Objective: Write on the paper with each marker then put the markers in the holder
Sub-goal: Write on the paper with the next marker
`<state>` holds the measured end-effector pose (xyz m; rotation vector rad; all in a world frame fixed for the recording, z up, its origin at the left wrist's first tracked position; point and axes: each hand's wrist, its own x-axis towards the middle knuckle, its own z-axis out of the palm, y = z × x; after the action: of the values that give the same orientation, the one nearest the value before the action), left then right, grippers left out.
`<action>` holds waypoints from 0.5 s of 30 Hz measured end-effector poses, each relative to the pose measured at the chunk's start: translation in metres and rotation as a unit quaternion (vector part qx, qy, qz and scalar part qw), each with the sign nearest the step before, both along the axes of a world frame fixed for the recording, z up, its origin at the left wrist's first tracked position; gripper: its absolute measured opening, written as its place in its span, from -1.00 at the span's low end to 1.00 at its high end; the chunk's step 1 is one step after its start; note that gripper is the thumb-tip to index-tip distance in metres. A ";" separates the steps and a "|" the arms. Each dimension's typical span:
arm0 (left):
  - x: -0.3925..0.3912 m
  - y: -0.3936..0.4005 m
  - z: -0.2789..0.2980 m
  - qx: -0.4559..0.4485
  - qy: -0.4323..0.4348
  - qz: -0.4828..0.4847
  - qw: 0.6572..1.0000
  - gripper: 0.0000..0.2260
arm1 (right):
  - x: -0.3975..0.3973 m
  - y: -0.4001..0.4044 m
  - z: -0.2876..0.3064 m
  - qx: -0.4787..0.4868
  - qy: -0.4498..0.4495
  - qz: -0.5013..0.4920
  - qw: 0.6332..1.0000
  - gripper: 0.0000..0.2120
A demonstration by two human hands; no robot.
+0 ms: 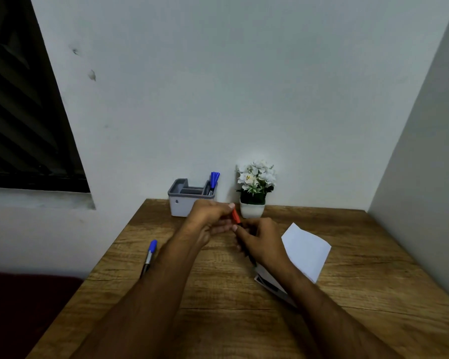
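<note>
Centre frame: left hand (210, 216) pinching red cap (235, 215), right hand (259, 242) gripping marker (246, 251). Advise straight, steady axial motion at cap. Paper (306, 248) right; holder (186, 198) above, 2 markers inside.

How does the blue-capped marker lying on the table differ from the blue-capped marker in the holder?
The marker on the table lies flat near the left edge; the marker in the holder stands roughly upright, cap up. The table marker's whole barrel shows; the holder hides the other's lower part. Neither hand touches either. Both have blue caps.
</note>
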<state>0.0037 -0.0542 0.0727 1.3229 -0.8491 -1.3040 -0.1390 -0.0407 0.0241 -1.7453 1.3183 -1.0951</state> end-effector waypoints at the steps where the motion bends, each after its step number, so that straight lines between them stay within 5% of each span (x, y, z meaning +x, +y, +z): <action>1: -0.004 0.001 -0.003 0.012 0.000 -0.005 1.000 -0.91 | -0.002 -0.002 -0.001 -0.004 0.008 -0.003 1.000 -0.85; 5: -0.019 0.000 -0.008 -0.001 0.033 0.047 0.998 -0.88 | -0.006 -0.004 -0.001 -0.010 0.033 -0.017 0.999 -0.77; 8: -0.030 -0.003 -0.011 0.018 0.117 0.087 0.989 -0.77 | -0.005 -0.006 0.006 0.002 0.026 -0.037 0.999 -0.64; 13: -0.021 -0.015 -0.014 0.019 0.273 0.180 0.945 -0.87 | -0.021 -0.002 0.013 0.113 -0.030 -0.019 0.993 -0.60; 15: 0.000 -0.025 -0.012 -0.003 0.185 0.226 0.956 -0.86 | -0.037 0.004 0.004 0.128 -0.050 -0.025 0.990 -0.63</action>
<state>0.0033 -0.0789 0.0607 1.1316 -0.2672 -1.1269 -0.1760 -0.0371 0.0282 -1.4578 1.3814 -0.9791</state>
